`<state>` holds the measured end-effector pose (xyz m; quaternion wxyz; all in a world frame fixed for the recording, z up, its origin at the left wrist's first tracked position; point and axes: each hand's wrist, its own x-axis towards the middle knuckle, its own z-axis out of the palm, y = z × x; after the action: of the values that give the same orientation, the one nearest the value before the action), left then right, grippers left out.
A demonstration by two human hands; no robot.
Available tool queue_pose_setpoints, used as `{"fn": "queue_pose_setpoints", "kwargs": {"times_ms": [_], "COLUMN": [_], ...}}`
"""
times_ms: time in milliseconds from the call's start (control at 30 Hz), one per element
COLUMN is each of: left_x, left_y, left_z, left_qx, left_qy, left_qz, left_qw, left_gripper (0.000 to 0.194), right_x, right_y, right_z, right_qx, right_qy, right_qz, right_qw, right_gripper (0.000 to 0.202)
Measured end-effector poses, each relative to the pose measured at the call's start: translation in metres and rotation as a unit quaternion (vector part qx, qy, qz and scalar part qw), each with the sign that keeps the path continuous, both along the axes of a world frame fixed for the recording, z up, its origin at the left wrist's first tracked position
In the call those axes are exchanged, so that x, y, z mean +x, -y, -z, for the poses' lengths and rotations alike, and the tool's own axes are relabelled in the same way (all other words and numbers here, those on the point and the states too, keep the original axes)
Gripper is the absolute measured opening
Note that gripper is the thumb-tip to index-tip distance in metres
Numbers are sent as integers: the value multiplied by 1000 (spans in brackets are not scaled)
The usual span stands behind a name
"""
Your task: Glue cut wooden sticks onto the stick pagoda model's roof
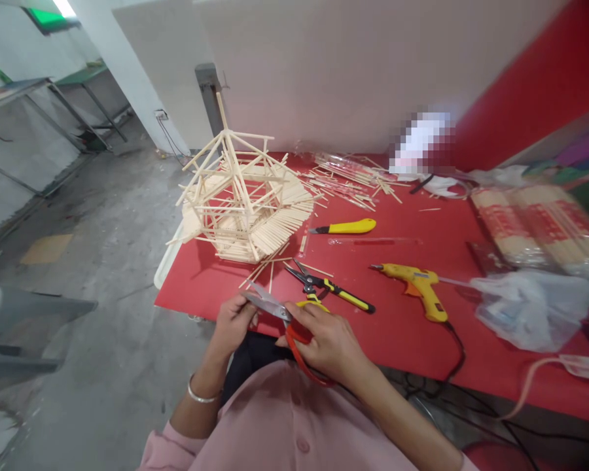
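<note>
Gripping scissors (277, 311) in right fingers (308, 318), by the near edge of the desk (397, 343), with left fingers (236, 307) curled beside the blades (262, 301), perhaps pinching something; cannot tell. Could nick a fingertip if snipping off-line.

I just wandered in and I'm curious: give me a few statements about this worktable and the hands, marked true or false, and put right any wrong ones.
1. The right hand holds red-handled scissors. True.
2. The glue gun is blue. False: it is yellow.
3. The stick model stands on the floor. False: it stands on the red tabletop.
4. A bangle circles the left wrist. True.
5. The yellow-handled cutter lies apart from both hands. True.
</note>
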<state>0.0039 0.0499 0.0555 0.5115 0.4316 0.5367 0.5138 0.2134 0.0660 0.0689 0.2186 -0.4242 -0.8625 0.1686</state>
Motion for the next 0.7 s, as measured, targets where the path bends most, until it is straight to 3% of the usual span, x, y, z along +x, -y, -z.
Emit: {"fn": "queue_pose_setpoints", "kwargs": {"times_ms": [167,300,400,500,700], "left_x": [-3,-5,-5,-4,4], "left_y": [1,3,4,4,-2], "left_z": [13,14,12,7,-7], "left_qx": [-31,-45,-44,-47,-64], "left_qy": [51,59,86,128,206], "left_qz": [1,-23,-36,-36,-33], "left_qw": [998,997,995,990,976], "left_gripper": [36,35,35,36,38], "right_x": [-1,-6,-10,-13,-9], "right_y": [3,4,1,-4,-14], "right_z": [7,10,12,14,4], "right_qx": [-90,-102,-83,-38,40], "right_qy": [-19,56,150,194,71], "right_qz": [-12,51,82,63,29], "right_qw": [996,992,982,978,996], "right_gripper": [42,47,50,43,29]}}
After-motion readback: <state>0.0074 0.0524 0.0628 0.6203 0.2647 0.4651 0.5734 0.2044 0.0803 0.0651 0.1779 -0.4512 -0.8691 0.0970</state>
